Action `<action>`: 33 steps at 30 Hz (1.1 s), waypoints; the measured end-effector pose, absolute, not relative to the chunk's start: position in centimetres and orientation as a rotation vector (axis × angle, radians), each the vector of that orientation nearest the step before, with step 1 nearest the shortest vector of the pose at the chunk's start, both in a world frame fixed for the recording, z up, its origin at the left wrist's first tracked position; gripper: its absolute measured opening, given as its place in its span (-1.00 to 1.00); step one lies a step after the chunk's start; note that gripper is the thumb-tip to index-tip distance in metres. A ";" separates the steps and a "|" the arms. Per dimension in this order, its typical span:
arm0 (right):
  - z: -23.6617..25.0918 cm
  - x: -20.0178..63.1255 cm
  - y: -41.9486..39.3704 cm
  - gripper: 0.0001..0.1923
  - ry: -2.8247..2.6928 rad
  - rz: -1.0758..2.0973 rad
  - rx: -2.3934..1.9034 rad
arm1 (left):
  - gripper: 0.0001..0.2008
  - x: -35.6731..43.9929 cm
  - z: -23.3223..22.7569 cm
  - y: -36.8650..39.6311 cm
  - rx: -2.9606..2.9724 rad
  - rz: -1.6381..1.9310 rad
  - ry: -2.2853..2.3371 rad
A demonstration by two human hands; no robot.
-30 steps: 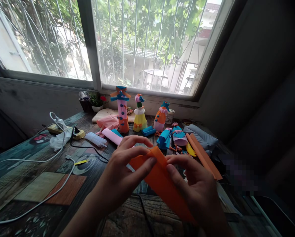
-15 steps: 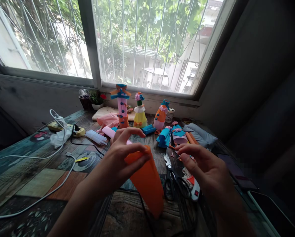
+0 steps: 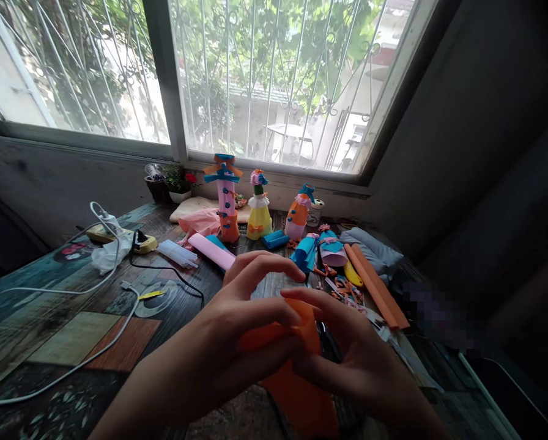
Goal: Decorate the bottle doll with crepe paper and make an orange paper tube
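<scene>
Both of my hands hold a folded orange foam sheet (image 3: 296,385) low in the middle of the view, above the table. My left hand (image 3: 241,342) grips its upper left part with fingers curled over the top edge. My right hand (image 3: 347,360) wraps around it from the right, the index finger lying across the top. The sheet's lower end hangs down between my wrists. Scissors under my hands are almost fully hidden.
At the back of the patterned table (image 3: 72,342) stand three decorated bottle dolls (image 3: 228,198), with a blue paper dress (image 3: 307,253), pink roll (image 3: 212,250) and orange foam rolls (image 3: 377,287) nearby. White cables (image 3: 95,360), a glue gun (image 3: 139,244) and glue sticks (image 3: 177,253) lie left.
My right hand, which had let go and hovered to the right, has come back onto the orange sheet. Both hands with the sheet have dropped lower and now cover the scissors.
</scene>
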State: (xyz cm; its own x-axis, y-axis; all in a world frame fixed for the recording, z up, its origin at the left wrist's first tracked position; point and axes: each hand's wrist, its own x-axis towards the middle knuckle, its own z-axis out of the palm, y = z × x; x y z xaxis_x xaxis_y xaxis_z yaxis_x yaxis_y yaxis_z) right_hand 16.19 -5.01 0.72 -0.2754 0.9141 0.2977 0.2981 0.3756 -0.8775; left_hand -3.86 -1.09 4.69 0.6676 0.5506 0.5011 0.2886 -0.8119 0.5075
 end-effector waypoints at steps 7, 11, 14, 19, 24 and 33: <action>0.8 15.7 -4.5 -0.64 -1.586 0.991 -1.025 | -0.92 -3.8 4.0 -0.3 2.395 1.034 0.748; 0.8 15.6 -4.2 -0.67 -1.533 1.079 -1.004 | -0.91 -4.0 3.8 0.3 2.358 0.999 0.786; 0.9 15.6 -4.0 -0.67 -1.517 1.117 -1.031 | -0.88 -4.2 3.6 0.8 2.326 0.958 0.802; 0.8 15.5 -3.6 -0.70 -1.488 1.160 -1.041 | -0.87 -4.1 3.4 1.2 2.282 0.921 0.831; 0.6 15.4 -3.2 -0.74 -1.476 1.161 -1.056 | -0.87 -3.8 3.4 1.6 2.268 0.918 0.833; 0.2 15.4 -3.0 -0.77 -1.460 1.139 -1.091 | -0.87 -3.8 3.3 1.8 2.228 0.848 0.754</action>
